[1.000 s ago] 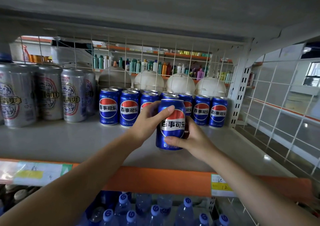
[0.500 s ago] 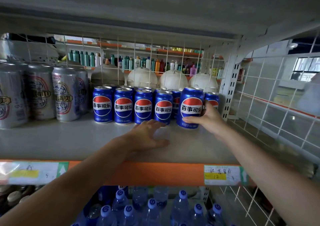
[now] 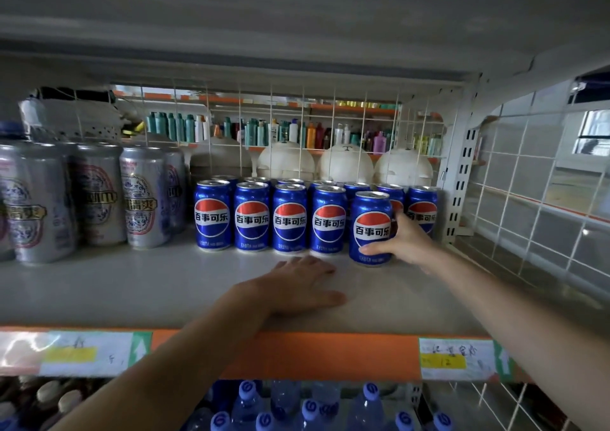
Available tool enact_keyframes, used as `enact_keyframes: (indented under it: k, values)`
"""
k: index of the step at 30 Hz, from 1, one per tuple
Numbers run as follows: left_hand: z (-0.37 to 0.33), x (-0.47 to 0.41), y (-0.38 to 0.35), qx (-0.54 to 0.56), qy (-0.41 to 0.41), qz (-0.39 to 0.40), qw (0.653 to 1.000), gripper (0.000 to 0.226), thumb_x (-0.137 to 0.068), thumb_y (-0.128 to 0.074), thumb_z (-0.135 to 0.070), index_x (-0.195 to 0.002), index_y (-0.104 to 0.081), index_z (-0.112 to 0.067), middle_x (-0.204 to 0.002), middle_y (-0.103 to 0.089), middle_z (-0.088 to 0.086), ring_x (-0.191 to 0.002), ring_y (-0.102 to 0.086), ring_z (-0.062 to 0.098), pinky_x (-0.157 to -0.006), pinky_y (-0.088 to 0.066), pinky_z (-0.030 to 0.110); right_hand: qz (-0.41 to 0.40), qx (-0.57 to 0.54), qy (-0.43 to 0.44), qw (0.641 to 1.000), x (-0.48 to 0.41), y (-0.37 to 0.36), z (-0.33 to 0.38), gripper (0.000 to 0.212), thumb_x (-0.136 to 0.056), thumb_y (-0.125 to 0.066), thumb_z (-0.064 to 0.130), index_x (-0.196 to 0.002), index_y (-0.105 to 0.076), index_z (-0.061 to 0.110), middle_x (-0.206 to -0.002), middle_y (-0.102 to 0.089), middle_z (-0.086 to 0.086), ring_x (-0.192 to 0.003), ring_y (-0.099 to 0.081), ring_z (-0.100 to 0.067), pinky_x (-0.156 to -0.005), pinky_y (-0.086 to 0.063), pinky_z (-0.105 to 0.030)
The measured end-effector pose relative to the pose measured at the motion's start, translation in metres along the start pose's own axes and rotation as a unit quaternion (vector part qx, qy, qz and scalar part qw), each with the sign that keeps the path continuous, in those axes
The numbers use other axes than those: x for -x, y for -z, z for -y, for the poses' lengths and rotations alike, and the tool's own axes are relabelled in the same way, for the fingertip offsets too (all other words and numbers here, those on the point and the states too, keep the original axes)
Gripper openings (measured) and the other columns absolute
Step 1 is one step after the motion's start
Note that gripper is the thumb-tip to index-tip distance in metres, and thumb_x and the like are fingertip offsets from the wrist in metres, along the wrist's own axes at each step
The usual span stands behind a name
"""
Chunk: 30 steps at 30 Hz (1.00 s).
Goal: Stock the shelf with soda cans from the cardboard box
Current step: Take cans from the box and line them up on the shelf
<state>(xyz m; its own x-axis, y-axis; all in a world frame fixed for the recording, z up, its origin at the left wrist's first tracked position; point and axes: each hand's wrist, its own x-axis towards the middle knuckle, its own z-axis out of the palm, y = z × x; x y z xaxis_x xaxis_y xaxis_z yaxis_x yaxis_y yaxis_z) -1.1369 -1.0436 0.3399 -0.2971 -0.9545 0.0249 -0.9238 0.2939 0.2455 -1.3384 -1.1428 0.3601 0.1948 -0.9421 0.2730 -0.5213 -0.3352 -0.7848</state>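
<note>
Since a second ago the soda can (image 3: 371, 229) has gone from both hands at the shelf's front edge to the right end of the row. My right hand (image 3: 407, 244) grips it, thumb across its base, and it stands upright on the shelf (image 3: 132, 285). My left hand (image 3: 297, 285) lies flat, fingers straight, at the can's 7 o'clock. Four blue cans (image 3: 251, 216) line up at its 9 o'clock, with silver cans (image 3: 99, 196) beyond.

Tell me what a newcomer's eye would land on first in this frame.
The row of blue soda cans mid-shelf stands out, with the right hand gripping the rightmost front can, upright on the shelf. The left hand lies flat on the shelf before them; taller silver cans stand to the left.
</note>
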Motion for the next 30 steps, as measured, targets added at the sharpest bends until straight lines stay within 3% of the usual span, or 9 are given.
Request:
enact_keyframes:
  k: [15, 21, 26, 30]
  values:
    - [-0.004, 0.002, 0.002, -0.003, 0.008, 0.013, 1.000, 0.063, -0.090, -0.042, -0.057, -0.144, -0.025, -0.031, -0.154, -0.021, -0.006, -0.141, -0.018, 0.018, -0.116, -0.015, 0.037, -0.063, 0.111, -0.034, 0.991, -0.017, -0.016, 0.002, 0.096, -0.057, -0.088, 0.033, -0.134, -0.035, 0.008, -0.135, -0.052, -0.009, -0.121, -0.051, -0.029, -0.099, -0.043, -0.040]
    - [-0.006, 0.003, 0.003, 0.001, 0.019, 0.018, 1.000, 0.063, -0.089, -0.042, -0.058, -0.144, -0.025, -0.034, -0.154, -0.020, -0.006, -0.142, -0.017, 0.019, -0.116, -0.015, 0.037, -0.077, 0.083, -0.002, 0.994, -0.016, -0.017, -0.003, 0.078, -0.062, -0.086, 0.027, -0.127, -0.045, 0.011, -0.130, -0.057, -0.007, -0.117, -0.053, -0.026, -0.089, -0.041, -0.032]
    - [-0.008, 0.005, 0.005, 0.004, 0.018, 0.019, 1.000, 0.062, -0.090, -0.043, -0.056, -0.144, -0.025, -0.033, -0.154, -0.020, -0.006, -0.141, -0.018, 0.020, -0.116, -0.017, 0.038, -0.089, 0.075, 0.012, 0.993, -0.016, -0.018, -0.008, 0.075, -0.062, -0.086, 0.027, -0.123, -0.045, 0.009, -0.128, -0.057, -0.008, -0.116, -0.055, -0.027, -0.092, -0.044, -0.037]
    - [-0.008, 0.004, 0.005, 0.005, 0.018, 0.021, 1.000, 0.063, -0.089, -0.043, -0.057, -0.144, -0.024, -0.033, -0.154, -0.020, -0.007, -0.141, -0.018, 0.018, -0.115, -0.017, 0.036, -0.081, 0.068, 0.020, 0.994, -0.014, -0.018, -0.009, 0.069, -0.065, -0.085, 0.025, -0.120, -0.046, 0.009, -0.128, -0.057, -0.007, -0.116, -0.054, -0.026, -0.087, -0.041, -0.031]
